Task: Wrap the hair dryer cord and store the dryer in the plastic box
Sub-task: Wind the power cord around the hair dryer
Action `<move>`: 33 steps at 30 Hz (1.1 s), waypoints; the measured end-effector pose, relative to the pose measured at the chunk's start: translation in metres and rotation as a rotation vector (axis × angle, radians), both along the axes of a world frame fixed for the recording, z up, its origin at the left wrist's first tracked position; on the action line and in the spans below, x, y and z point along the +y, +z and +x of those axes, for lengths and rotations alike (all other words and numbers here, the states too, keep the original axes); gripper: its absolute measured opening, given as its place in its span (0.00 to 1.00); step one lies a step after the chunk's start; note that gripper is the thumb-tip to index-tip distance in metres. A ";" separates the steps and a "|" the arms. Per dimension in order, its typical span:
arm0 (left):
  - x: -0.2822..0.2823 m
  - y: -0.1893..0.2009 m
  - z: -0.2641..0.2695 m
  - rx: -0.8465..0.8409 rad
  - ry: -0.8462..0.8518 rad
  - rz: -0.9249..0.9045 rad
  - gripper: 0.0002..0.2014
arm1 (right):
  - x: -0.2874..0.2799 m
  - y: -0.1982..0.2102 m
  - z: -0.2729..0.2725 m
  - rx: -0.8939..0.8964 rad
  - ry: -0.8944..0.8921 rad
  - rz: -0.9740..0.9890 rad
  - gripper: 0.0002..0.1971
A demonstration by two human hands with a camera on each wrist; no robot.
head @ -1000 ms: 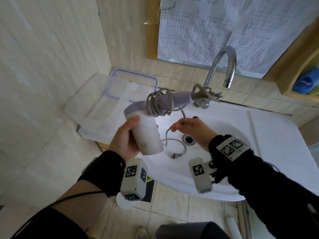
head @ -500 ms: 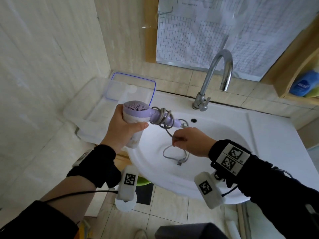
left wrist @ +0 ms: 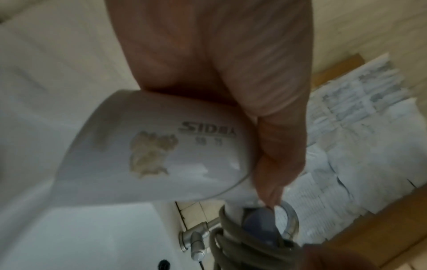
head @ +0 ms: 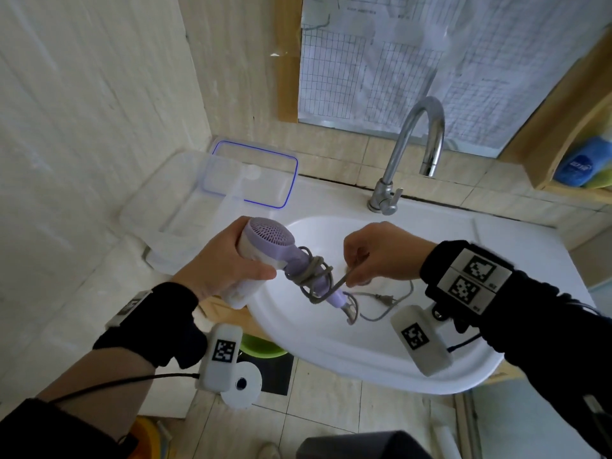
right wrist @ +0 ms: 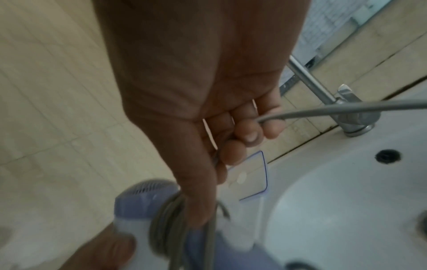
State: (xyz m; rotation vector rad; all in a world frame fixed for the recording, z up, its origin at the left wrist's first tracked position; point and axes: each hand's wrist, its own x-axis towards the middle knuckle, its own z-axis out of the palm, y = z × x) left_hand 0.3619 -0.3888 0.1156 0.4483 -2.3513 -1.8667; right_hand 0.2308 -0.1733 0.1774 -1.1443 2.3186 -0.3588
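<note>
My left hand [head: 228, 270] grips the white barrel of the hair dryer [head: 265, 243] over the left rim of the sink; its purple handle points right and down. Several turns of grey cord [head: 313, 276] lie wound round the handle. My right hand [head: 374, 260] pinches the cord [right wrist: 323, 109] just right of the handle, pulling it taut. The loose end with the plug [head: 384, 298] lies in the basin. The left wrist view has the dryer barrel [left wrist: 161, 155] in my palm. The clear plastic box [head: 185, 213] stands open at the left, beyond the dryer.
The box's blue-edged lid [head: 255, 173] leans on the wall behind the box. A chrome tap [head: 407, 154] rises at the back of the white sink [head: 364, 359]. A blue bottle [head: 583, 164] sits on a wooden shelf at far right. Tiled wall stands close on the left.
The dryer has turned so its handle points down and right, lower over the basin. My right hand has carried the cord round the handle, and the wound turns sit tighter.
</note>
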 end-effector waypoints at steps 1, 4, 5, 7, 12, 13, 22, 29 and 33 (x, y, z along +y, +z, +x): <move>-0.004 -0.001 0.002 -0.008 -0.016 0.059 0.33 | 0.002 0.004 -0.004 -0.019 -0.016 -0.021 0.09; -0.018 -0.005 0.008 -0.014 -0.031 0.272 0.37 | 0.010 0.012 -0.017 -0.114 -0.085 -0.107 0.09; -0.023 -0.006 0.010 -0.015 -0.035 0.315 0.37 | 0.012 0.013 -0.019 -0.142 -0.107 -0.136 0.08; -0.028 -0.007 0.011 -0.019 -0.042 0.331 0.36 | 0.014 0.014 -0.021 -0.164 -0.125 -0.180 0.07; -0.019 -0.005 0.007 -0.063 -0.109 0.284 0.31 | -0.001 0.018 -0.008 -0.136 -0.010 -0.154 0.06; -0.014 -0.003 0.006 -0.066 -0.127 0.284 0.30 | -0.005 0.019 -0.005 -0.127 0.007 -0.156 0.06; -0.005 -0.001 0.005 -0.059 -0.308 0.475 0.33 | -0.012 0.014 -0.006 -0.258 -0.049 -0.254 0.07; -0.005 0.000 0.012 0.020 -0.292 0.711 0.30 | 0.005 -0.010 -0.017 -0.442 -0.138 -0.312 0.05; 0.002 0.002 0.014 0.031 -0.258 0.832 0.29 | 0.008 -0.030 -0.014 -0.423 -0.212 -0.289 0.04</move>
